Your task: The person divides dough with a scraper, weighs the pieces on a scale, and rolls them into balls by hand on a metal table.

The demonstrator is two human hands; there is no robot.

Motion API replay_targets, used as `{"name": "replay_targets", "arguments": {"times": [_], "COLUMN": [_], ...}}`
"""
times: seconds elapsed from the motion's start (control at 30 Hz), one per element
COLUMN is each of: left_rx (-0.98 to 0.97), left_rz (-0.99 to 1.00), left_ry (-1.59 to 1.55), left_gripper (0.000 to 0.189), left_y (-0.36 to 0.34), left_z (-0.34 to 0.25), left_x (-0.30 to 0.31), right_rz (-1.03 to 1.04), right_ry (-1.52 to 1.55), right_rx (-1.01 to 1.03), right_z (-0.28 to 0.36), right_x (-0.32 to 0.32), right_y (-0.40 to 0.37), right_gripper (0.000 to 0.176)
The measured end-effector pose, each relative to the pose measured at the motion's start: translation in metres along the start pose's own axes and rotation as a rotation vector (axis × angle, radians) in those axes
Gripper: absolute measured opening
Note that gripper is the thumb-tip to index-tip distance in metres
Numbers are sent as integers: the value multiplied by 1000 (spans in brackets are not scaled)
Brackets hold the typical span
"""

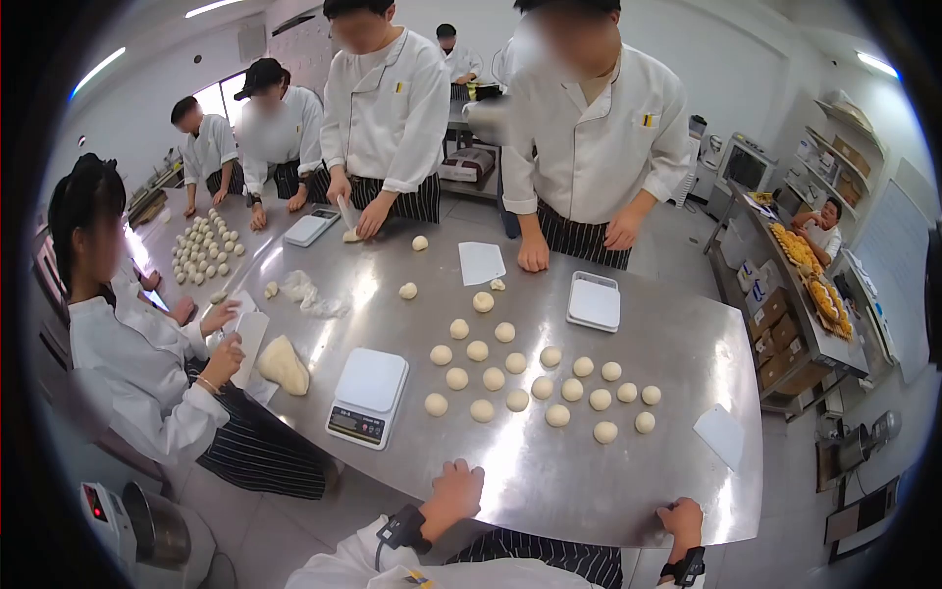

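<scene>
My left hand (456,491) rests on the near edge of the steel table (559,481), fingers curled into a loose fist with nothing visible in it. Further right, my right hand (680,517) is also curled closed at the table's edge, holding nothing that shows. Beyond both hands lie several round dough balls (557,415) in loose rows. A white digital scale (369,388) stands left of them, nearest to my left hand. Towards the right edge a white scraper (721,435) lies flat, beyond my right hand.
Across the table stand several people in white jackets; one handles dough (351,236). At the left, a person holds a white scraper (251,344) beside a large dough piece (284,366). A second scale (593,300) and a white sheet (481,263) lie on the far side.
</scene>
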State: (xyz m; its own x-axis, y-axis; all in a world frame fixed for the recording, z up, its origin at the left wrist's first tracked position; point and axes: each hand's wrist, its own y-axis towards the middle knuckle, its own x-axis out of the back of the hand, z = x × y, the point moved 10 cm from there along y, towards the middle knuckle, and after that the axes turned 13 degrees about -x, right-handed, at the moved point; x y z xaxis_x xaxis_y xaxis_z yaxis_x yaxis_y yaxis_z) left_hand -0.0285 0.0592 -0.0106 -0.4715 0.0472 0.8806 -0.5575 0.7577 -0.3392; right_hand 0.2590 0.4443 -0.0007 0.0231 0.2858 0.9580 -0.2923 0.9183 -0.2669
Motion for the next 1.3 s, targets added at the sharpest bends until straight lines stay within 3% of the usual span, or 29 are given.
{"name": "replay_targets", "arguments": {"times": [0.23,0.4,0.6,0.8,0.83,1.0,1.07,1.3], "left_rx": [-48,-45,86,174,160,205,305,291], "left_rz": [40,60,-98,-309,-350,-313,-373,-538], "left_ry": [0,-114,-68,160,144,70,9,143], "left_gripper": [55,52,50,47,37,54,62,64], "left_y": [1,25,59,133,139,195,209,258], "left_z": [-4,29,89,194,202,267,294,325], "left_x": [10,38,140,237,248,251,249,247], "right_rz": [21,6,60,43,49,98,98,129], "right_ry": [14,-3,47,66,77,72,52,32], "right_rx": [-31,-44,-176,-233,-237,-275,-303,-461], "right_z": [5,-7,-16,-22,-17,-14,-20,-17], "right_x": [12,-2,-7,-3,3,9,9,5], "right_y": [-7,7,7,5,1,3,2,-9], "right_gripper": [40,40,43,39,38,35,35,38]}}
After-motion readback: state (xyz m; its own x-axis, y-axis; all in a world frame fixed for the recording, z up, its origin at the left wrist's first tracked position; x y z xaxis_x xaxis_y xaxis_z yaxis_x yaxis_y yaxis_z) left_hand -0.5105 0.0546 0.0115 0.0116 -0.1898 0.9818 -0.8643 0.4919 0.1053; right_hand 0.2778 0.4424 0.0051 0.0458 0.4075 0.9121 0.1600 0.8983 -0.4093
